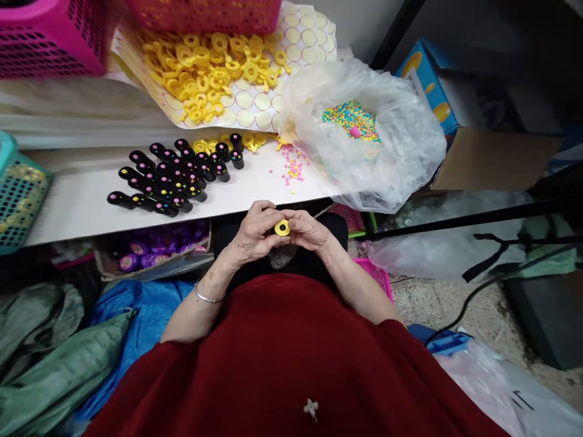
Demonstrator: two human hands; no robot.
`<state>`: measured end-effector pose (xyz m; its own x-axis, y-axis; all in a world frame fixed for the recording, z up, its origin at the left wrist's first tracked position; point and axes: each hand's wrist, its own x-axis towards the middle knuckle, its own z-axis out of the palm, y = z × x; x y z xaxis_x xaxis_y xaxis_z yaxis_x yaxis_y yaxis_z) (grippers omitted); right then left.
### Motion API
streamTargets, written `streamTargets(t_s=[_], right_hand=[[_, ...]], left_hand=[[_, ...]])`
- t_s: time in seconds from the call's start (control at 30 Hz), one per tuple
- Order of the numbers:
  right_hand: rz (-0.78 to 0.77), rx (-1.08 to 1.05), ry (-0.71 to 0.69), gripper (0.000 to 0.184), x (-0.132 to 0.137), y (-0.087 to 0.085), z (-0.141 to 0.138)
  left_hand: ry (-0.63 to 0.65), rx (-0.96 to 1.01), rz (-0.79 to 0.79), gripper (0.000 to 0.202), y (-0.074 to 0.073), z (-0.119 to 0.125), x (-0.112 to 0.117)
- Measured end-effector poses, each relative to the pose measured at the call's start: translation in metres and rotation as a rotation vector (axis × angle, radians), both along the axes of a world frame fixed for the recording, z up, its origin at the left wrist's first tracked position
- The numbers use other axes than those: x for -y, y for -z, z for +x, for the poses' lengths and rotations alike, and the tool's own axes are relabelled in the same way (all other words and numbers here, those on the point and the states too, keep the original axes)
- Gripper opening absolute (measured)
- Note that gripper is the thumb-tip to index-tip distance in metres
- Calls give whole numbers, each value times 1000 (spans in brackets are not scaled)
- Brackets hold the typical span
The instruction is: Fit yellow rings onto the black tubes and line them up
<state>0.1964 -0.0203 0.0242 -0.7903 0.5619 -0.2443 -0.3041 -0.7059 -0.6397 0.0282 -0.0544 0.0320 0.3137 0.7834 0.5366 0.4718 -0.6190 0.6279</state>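
Note:
Close to my body, just off the table's front edge, both hands meet around a small yellow ring [282,227] with a black centre. My left hand [257,230] has its fingers curled about the ring's left side. From the right, my right hand [310,230] pinches the same piece. Whether a black tube sits under the ring is hidden by my fingers. On the table, to the left, several black tubes [164,176] stand in a cluster with pink, yellow and blue beads in their tops. Yellow plastic ring pieces [204,73] lie heaped behind them.
A clear plastic bag [401,139] of coloured beads [350,118] sits at the table's right, with loose pink beads [294,167] beside it. Pink baskets [50,39] stand at the back, a teal basket [22,194] at the left. An open cardboard box [487,158] is at the right.

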Motion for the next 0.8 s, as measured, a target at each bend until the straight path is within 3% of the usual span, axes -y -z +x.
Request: streamTargets(t_s=[0.13,0.33,0.6,0.7,0.8], right_hand=[[58,130,6,40,0,-5,7],[143,227,-35,41,-1,-3,15],[249,235,0,38,5,17,6],[426,347,43,41,-1,24,4],[834,709,53,40,-14,30,4]], left_hand=[[11,-37,-31,26,2,7,4],[59,-107,2,19,4,17,8],[60,-304,-35,19,8,15,14],[67,-271,-47,14,10,5,8],[-38,-185,-20,37,12,-14,-8]])
